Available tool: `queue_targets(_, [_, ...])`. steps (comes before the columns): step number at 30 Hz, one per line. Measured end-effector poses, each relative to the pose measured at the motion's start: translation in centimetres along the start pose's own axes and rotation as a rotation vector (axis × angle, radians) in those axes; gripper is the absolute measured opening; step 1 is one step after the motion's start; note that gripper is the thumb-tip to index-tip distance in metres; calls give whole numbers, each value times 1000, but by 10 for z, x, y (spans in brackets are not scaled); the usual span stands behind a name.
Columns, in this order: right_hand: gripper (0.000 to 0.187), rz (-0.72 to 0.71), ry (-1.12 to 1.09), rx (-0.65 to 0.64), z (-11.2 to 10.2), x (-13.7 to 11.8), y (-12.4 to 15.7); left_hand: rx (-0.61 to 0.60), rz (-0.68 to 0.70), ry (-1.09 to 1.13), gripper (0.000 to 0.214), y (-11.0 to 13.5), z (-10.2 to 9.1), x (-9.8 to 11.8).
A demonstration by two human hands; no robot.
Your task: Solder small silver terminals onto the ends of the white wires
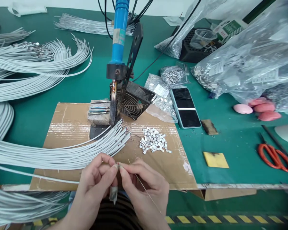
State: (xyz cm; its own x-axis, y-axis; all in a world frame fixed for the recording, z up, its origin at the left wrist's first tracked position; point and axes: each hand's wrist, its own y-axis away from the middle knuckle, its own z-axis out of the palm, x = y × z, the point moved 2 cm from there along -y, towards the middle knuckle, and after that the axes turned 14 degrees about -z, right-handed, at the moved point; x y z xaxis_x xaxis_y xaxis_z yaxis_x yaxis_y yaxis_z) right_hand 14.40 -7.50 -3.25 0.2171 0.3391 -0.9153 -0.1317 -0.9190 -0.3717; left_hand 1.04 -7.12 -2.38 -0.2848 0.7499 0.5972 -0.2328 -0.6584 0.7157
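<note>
My left hand [96, 179] and my right hand [141, 185] meet at the near edge of a cardboard sheet [69, 124], fingertips pinched together. The left pinches the end of a white cable that runs off to the left. The right pinches a small metal piece against that cable end, and a thin solder wire [146, 191] slants across its fingers. A bundle of white cables [62, 153] fans across the cardboard just beyond my hands. A small pile of metal terminals [153, 143] lies to the right of the bundle. A blue-handled soldering iron [118, 38] stands in a black holder behind.
More white cable bundles [33, 60] cover the green table at left. A small black fan [134, 103] sits by the iron. A phone [185, 107], bags of metal parts [242, 64], a yellow sponge [215, 159], red scissors [276, 158] and pink objects [261, 108] lie at right.
</note>
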Motion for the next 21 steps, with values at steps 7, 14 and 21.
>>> queue_targets(7, [20, 48, -14, -167, -22, 4, -18, 133, 127, -134, 28, -1, -3, 4])
queue_targets(14, [28, -70, 29, -446, -25, -2, -26, 98, 108, -162, 23, 2, -1, 4])
queue_targets(21, [31, -37, -290, -650, -23, 0, -34, -19, -41, -97, 22, 4, -3, 3])
